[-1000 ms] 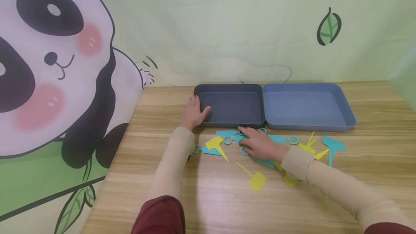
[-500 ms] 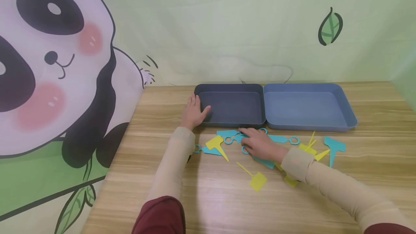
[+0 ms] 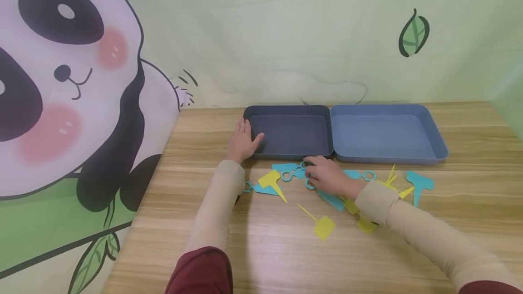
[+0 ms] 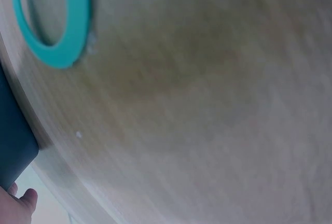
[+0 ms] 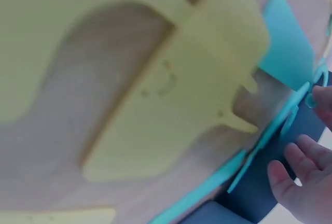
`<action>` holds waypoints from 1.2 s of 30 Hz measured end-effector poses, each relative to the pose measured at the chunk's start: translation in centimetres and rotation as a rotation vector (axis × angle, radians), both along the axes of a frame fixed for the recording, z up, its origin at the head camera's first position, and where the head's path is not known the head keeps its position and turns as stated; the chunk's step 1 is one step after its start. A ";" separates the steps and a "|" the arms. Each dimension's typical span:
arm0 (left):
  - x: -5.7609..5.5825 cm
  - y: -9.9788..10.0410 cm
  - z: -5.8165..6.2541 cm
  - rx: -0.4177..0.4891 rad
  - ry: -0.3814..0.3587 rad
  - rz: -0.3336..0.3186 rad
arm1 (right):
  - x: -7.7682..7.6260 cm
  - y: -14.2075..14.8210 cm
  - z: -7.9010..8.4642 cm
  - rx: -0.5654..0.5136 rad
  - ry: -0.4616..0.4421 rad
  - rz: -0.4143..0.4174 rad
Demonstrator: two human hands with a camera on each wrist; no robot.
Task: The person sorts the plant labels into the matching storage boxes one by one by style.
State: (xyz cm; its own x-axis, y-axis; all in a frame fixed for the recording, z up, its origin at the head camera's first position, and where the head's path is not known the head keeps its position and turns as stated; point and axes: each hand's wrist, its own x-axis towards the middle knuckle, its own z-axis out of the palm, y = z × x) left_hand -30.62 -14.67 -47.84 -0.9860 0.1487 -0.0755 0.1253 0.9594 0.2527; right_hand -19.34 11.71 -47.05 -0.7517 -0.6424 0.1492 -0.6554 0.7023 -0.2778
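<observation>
My left hand [image 3: 242, 142] rests with extended fingers on the left side of the dark blue tray [image 3: 288, 154]. The left wrist view shows the fingers [image 4: 14, 206] at that tray's corner. In front of the trays my right hand [image 3: 328, 176] bends over turquoise plant labels [image 3: 331, 199] with ring ends. Seen from the right wrist, thumb and index finger pinch a turquoise plant label [image 5: 275, 125], which tilts edge-on; the other fingers [image 5: 282, 180] curl loosely. Its ring end is partly hidden. Yellow plant labels [image 3: 324, 227] lie around, some under the right wrist.
A lighter blue tray [image 3: 388, 154] stands against the dark one's right side. A yellow T-shaped label [image 3: 270, 179] lies left of the right hand, a turquoise T-shaped label [image 3: 418, 183] to its right. Behind the wooden table [image 3: 278, 257] hangs a panda-printed cloth [image 3: 261, 35].
The right hand has shifted slightly right and its fingers have drawn in over the turquoise labels. A ring end left of its fingers shows now. My left hand stays on the tray.
</observation>
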 end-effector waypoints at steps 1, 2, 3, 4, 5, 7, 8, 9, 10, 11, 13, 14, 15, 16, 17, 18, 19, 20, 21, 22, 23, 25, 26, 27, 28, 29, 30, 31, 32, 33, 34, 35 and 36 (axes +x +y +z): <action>0.0 0.0 0.0 0.003 0.000 0.000 | -0.1 0.0 0.3 0.009 -0.022 -0.009; 0.0 0.0 0.0 0.003 0.001 -0.001 | -0.1 0.1 0.6 0.013 -0.047 -0.017; 0.0 0.0 0.1 0.005 0.001 -0.002 | -0.1 0.1 1.0 0.020 -0.070 -0.024; 0.0 0.0 0.1 0.009 0.002 -0.001 | -0.1 0.2 1.2 0.030 -0.087 -0.029; 0.0 0.0 0.1 0.011 0.003 -0.002 | -0.1 0.2 1.5 0.037 -0.104 -0.035; 0.0 0.0 0.1 0.009 0.008 -0.002 | -0.2 0.4 1.8 0.046 -0.147 -0.049; 0.0 -0.1 0.1 0.005 0.009 -0.003 | -0.3 0.5 1.9 0.048 -0.170 -0.054; 0.0 -0.1 0.1 0.000 0.011 -0.003 | -0.4 0.6 2.0 0.046 -0.195 -0.057; 0.0 0.0 0.1 -0.005 0.014 -0.002 | -0.5 0.8 2.1 0.035 -0.227 -0.060; 0.0 0.0 0.2 -0.012 0.014 -0.003 | -0.6 0.9 2.2 0.018 -0.262 -0.059; 0.1 0.0 0.3 -0.024 0.010 -0.002 | -0.8 1.3 2.4 -0.009 -0.334 -0.059; 0.1 0.0 0.3 -0.027 0.008 -0.002 | -0.9 1.5 2.4 -0.023 -0.361 -0.058; 0.2 0.0 0.4 -0.029 0.009 -0.002 | -1.0 1.6 2.6 -0.038 -0.389 -0.057; 0.2 0.0 0.5 -0.028 0.009 -0.003 | -1.1 1.8 2.7 -0.054 -0.418 -0.056; 0.3 0.0 0.5 -0.030 0.007 -0.005 | -1.2 2.0 2.9 -0.062 -0.436 -0.052; 0.3 0.1 0.5 -0.030 0.007 -0.006 | -1.3 2.2 3.0 -0.069 -0.455 -0.053; 0.3 0.1 0.6 -0.029 0.008 -0.007 | -1.4 2.3 3.1 -0.076 -0.470 -0.050; 0.3 0.1 0.5 -0.029 0.010 -0.008 | -1.5 2.5 3.2 -0.089 -0.486 -0.051; 0.3 0.1 0.5 -0.029 0.011 -0.009 | -1.6 2.6 3.3 -0.101 -0.502 -0.051; 0.3 0.1 0.5 -0.027 0.010 -0.010 | -1.7 2.8 3.4 -0.114 -0.517 -0.049; 0.3 0.0 0.4 -0.029 0.008 -0.010 | -1.8 2.9 3.4 -0.125 -0.527 -0.045; 0.2 0.0 0.4 -0.030 0.007 -0.011 | -2.0 3.2 3.4 -0.151 -0.573 -0.054; 0.2 0.0 0.3 -0.032 0.005 -0.011 | -2.0 3.4 3.5 -0.167 -0.602 -0.060; 0.2 0.0 0.3 -0.033 0.002 -0.010 | -2.1 3.5 3.4 -0.182 -0.631 -0.065; 0.2 0.0 0.3 -0.034 0.001 -0.010 | -2.2 3.6 3.4 -0.197 -0.660 -0.071; 0.2 0.0 0.3 -0.034 0.000 -0.010 | -2.2 3.8 3.5 -0.212 -0.687 -0.077; 0.1 0.0 0.3 -0.032 0.001 -0.009 | -2.3 3.9 3.5 -0.223 -0.711 -0.086; 0.1 0.0 0.3 -0.030 0.001 -0.007 | -2.3 4.0 3.5 -0.238 -0.733 -0.091; 0.1 0.0 0.3 -0.029 0.002 -0.007 | -2.3 4.1 3.5 -0.249 -0.747 -0.096; 0.2 0.0 0.3 -0.026 0.003 -0.006 | -2.3 4.2 3.6 -0.258 -0.759 -0.098; 0.2 0.0 0.3 -0.024 0.004 -0.006 | -2.4 4.4 3.6 -0.269 -0.774 -0.102; 0.2 0.0 0.3 -0.022 0.006 -0.005 | -2.4 4.5 3.6 -0.282 -0.792 -0.105; 0.2 0.0 0.3 -0.021 0.006 -0.005 | -2.5 4.7 3.5 -0.296 -0.813 -0.113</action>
